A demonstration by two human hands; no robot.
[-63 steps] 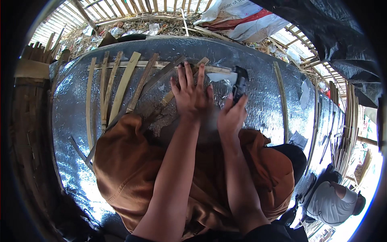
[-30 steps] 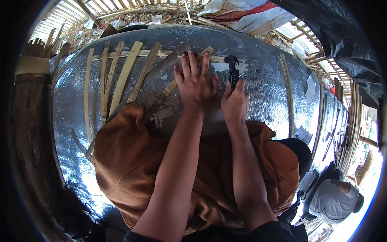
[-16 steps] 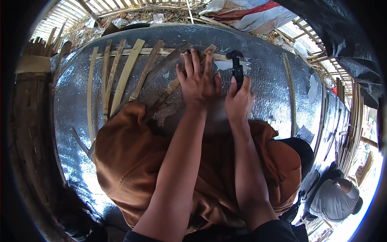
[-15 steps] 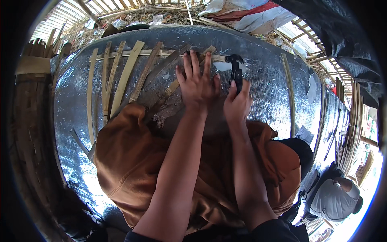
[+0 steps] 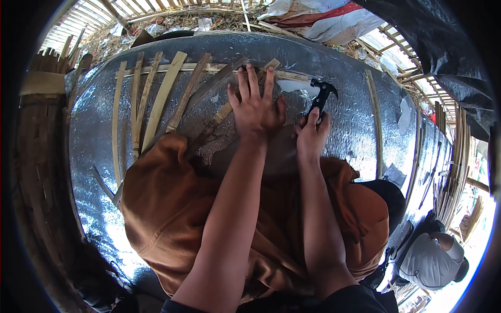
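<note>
My left hand (image 5: 254, 107) lies with its fingers spread over the bamboo slats, the fingertips reaching the long crosswise slat (image 5: 209, 68). A slanting slat (image 5: 223, 111) passes beneath this hand, partly hidden by it. In my right hand (image 5: 313, 133) is a black claw hammer (image 5: 322, 96), gripped by its handle with the head pointing away from me. The hammer head is beside the right end of the crosswise slat. Several upright slats (image 5: 166, 96) fan out to the left across the crosswise one. All lie on silver foil sheeting (image 5: 344, 125).
A lone slat (image 5: 372, 115) lies on the foil to the right. Bundled bamboo strips (image 5: 42, 141) stand at the left edge. Black plastic sheeting (image 5: 449, 47) hangs at upper right, near a white and red sack (image 5: 334, 21). Another person (image 5: 430, 261) crouches at lower right.
The hammer has moved right and its head has turned, now showing its claw to the right. My right hand has shifted slightly with it. My left hand stays nearly in place.
</note>
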